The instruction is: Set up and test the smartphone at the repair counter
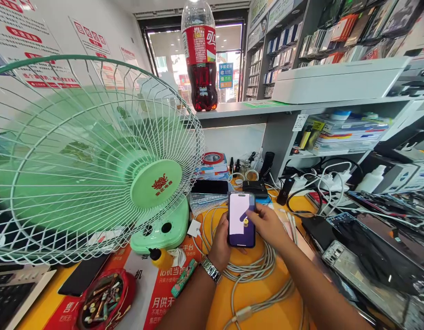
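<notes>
A smartphone (237,215) with a lit white and purple screen is held upright above the desk. My left hand (220,240), with a metal-band watch (211,269) at its wrist, is closed around the phone's left side and lower back. At the right edge, my right hand (269,224) is closed against the phone, one digit reaching over the screen; its other fingers are partly hidden. Beneath both hands lies a coiled grey cable (256,270). A dark phone (210,187) rests behind the held one.
A large green fan (157,183) takes up the left. Nearby stand a red ashtray (107,298) with butts, a yellow bottle (161,259) and a green lighter-like stick (183,278). Phone parts (366,270) crowd the right. A cola bottle (200,59) stands on the shelf.
</notes>
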`<action>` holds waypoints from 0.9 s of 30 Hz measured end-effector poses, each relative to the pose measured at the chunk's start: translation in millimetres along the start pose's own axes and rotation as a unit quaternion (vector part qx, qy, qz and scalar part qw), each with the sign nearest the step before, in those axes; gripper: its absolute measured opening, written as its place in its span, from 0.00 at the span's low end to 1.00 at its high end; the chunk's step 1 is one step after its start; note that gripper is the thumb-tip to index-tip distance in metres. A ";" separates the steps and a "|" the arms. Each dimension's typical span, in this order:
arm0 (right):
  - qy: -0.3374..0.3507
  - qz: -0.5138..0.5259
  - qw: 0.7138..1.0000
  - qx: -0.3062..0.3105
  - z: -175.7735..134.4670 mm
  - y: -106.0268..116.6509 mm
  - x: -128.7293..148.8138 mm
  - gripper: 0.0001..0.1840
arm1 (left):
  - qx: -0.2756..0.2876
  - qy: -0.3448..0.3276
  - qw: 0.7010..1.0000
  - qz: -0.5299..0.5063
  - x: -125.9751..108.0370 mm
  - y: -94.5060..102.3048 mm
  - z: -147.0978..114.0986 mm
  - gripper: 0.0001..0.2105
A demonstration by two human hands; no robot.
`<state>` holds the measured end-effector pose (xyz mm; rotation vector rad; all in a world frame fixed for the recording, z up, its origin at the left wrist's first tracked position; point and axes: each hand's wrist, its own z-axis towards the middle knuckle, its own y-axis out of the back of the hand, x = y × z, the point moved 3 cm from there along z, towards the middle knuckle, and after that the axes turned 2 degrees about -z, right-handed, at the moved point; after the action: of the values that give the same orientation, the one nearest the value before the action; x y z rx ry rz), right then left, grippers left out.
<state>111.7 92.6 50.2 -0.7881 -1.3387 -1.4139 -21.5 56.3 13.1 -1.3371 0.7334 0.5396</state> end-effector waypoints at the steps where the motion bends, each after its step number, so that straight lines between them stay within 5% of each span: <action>1: 0.001 0.000 1.000 0.004 2.2 1.0 1.2 0.09 | 0.000 -0.001 1.000 -0.002 -0.3 0.2 -0.1 0.20; 7: 0.011 -0.012 0.998 0.059 -4.0 -3.0 6.4 0.24 | -0.021 -0.001 1.000 -0.011 -4.2 2.2 2.0 0.21; 11: -0.034 -0.016 0.999 -0.010 10.0 4.4 8.8 0.09 | -0.004 -0.003 1.000 0.021 -4.0 0.6 0.3 0.19; 13: -0.051 -0.018 0.998 -0.019 18.2 9.0 12.4 0.19 | 0.008 0.001 0.999 0.036 -3.0 -0.3 -1.1 0.19; 15: -0.052 -0.016 0.998 -0.010 21.1 12.0 17.0 0.22 | 0.012 0.001 0.999 0.048 -2.5 -0.1 -1.8 0.20; 21: -0.027 0.024 0.997 0.061 11.9 12.1 23.0 0.08 | 0.010 0.000 0.999 0.043 0.3 3.6 0.6 0.21; 27: -0.081 0.017 0.997 0.010 19.3 16.4 20.0 0.25 | 0.024 0.010 0.998 0.054 4.5 5.1 -1.3 0.21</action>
<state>118.0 108.6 77.4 -0.9241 -1.4537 -1.3304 -22.4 55.6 6.3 -1.2649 0.8335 0.5917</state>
